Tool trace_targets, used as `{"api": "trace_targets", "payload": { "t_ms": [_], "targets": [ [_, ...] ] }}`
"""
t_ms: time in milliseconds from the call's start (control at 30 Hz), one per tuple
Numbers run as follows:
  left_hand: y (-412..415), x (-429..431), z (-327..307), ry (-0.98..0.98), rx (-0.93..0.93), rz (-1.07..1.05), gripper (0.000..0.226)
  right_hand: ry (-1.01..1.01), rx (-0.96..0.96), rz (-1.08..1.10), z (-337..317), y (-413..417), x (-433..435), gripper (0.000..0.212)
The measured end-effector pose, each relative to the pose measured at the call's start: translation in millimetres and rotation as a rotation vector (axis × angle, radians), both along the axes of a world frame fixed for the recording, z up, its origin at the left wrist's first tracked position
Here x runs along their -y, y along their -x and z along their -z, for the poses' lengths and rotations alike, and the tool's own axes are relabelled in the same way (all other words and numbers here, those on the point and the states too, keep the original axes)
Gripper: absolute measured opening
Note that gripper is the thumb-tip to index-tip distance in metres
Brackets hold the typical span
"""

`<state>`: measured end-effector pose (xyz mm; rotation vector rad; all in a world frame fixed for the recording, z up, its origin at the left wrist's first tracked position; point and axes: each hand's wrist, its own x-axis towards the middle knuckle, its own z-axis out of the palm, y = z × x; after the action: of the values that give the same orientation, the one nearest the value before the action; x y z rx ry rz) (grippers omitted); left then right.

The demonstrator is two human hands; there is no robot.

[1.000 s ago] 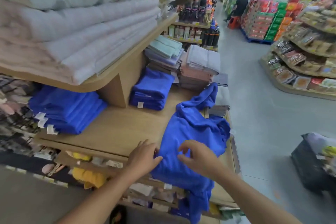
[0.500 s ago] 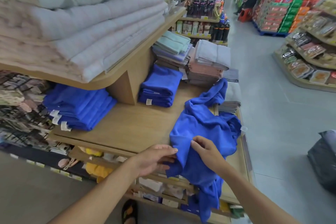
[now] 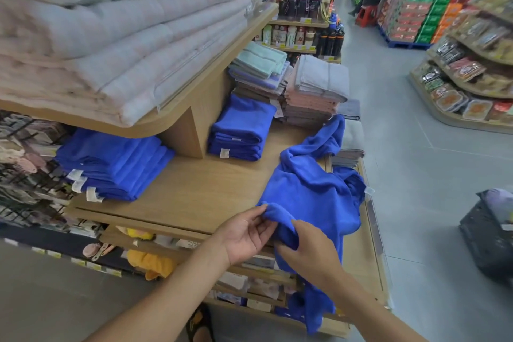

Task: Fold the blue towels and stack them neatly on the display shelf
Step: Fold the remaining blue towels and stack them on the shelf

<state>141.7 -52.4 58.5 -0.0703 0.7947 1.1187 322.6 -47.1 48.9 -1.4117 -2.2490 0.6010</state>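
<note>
Loose blue towel lies crumpled on the near right part of the wooden display shelf, one end trailing over the near edge and hanging down. Your left hand pinches the towel's rolled near-left edge between thumb and fingertips. Your right hand, just beside it, has its fingers curled round the same bunched fold. One folded blue stack sits at the left under the upper shelf, another folded blue pile farther back, next to the pink and grey towels.
</note>
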Motion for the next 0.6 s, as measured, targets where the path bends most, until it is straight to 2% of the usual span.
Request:
{"api": "trace_targets", "payload": {
  "t_ms": [133,167,267,367,467,600],
  "targets": [
    [-2,-10,-7,-0.047,-0.009,-0.007,0.032,0.056,-0.28,-0.136,-43,-13,-5,0.01],
    [-1,-14,-9,-0.065,0.007,-0.006,0.036,0.075,-0.331,-0.16,-58,-16,-4,0.009],
    [-4,-26,-18,-0.125,0.091,0.045,0.047,0.127,-0.405,-0.267,-101,-20,4,0.028],
    [-17,-45,-30,-0.2,0.085,0.073,0.041,0.268,-0.485,-0.413,-127,-27,8,0.023],
    [-21,-73,-42,-0.246,-0.029,0.085,0.035,0.433,-0.639,-0.539,-146,-34,13,0.021],
    [-26,-103,-54,-0.101,-0.323,0.254,0.024,0.514,-0.737,-0.57,-156,-46,11,0.018]
  ]
}}
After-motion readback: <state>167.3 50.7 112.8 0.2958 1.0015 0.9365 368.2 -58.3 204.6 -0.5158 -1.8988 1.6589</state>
